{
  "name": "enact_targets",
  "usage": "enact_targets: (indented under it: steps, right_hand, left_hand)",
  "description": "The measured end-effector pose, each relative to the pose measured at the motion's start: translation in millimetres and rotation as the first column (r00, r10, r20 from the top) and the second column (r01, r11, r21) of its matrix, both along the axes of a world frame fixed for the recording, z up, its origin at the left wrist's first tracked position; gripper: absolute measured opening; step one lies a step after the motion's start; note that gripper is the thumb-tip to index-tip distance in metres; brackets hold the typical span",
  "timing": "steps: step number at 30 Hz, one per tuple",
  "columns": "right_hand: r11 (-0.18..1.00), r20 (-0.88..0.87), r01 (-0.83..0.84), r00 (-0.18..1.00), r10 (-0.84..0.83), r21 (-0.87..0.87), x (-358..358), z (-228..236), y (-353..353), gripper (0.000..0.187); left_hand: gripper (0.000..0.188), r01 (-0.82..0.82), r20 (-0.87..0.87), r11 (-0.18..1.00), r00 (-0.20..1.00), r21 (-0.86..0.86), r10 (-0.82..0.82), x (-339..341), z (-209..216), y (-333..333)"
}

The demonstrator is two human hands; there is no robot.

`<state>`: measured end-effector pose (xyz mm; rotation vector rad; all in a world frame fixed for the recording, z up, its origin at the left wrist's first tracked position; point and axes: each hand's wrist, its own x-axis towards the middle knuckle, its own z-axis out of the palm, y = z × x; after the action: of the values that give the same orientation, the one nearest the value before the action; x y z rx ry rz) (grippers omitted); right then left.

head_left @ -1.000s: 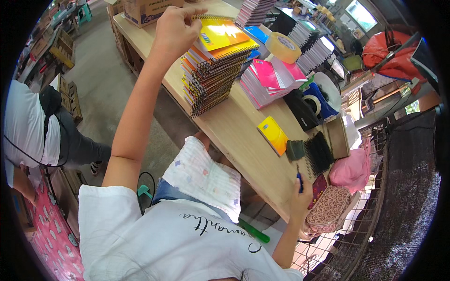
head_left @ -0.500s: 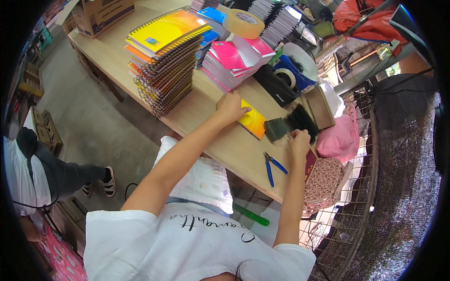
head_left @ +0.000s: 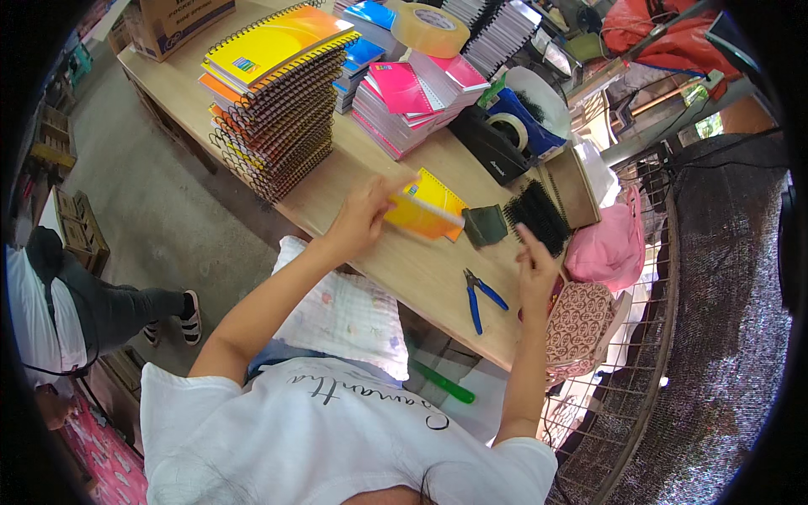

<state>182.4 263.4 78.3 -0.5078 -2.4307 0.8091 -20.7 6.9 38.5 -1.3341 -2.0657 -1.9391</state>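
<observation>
My left hand (head_left: 364, 217) is closed on a small yellow-orange notebook (head_left: 427, 220), blurred by motion and lifted over the table. Partly behind it, another small yellow notebook (head_left: 439, 190) lies flat. My right hand (head_left: 536, 268) has its index finger stretched out beside a bunch of black spiral binding coils (head_left: 537, 217); the other fingers are bent, and I see nothing held in them. A dark green block (head_left: 486, 226) sits between the notebooks and the coils. Closer to me lie blue-handled cutting pliers (head_left: 481, 296), jaws apart.
A tall stack of spiral-bound yellow and orange notebooks (head_left: 273, 109) stands on the left. Behind are pink notebooks (head_left: 400, 114), a tape roll (head_left: 429, 29) and a black case (head_left: 490, 147). A pink bag (head_left: 608, 248) and a patterned pouch (head_left: 582, 326) border the right edge.
My left hand has moved left and nearer, with a notebook raised off the table. My right hand has drawn back slightly from the coils, its index finger now extended.
</observation>
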Motion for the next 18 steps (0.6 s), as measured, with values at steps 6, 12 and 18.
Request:
enact_targets:
  steps: [6, 12, 18]
  right_hand:
    - [0.93, -0.046, -0.084, 0.996, 0.072, -0.358, -14.3, -32.7, -67.8, 0.02]
    - [0.945, -0.111, -0.169, 0.983, 0.143, -0.28, -21.0, -31.4, -70.8, 0.015]
    - [0.932, -0.06, -0.183, 0.983, 0.173, -0.313, -20.5, -23.2, -70.0, 0.016]
  left_hand:
    - [0.022, -0.007, -0.015, 0.999, 1.0, -0.041, 0.007, 23.3, -32.1, -7.4]
    - [0.015, -0.041, 0.054, 0.999, 0.998, -0.006, 0.041, 26.2, -40.7, 0.9]
    - [0.015, -0.014, 0.024, 1.0, 1.0, 0.017, 0.013, 26.0, -41.0, -2.5]
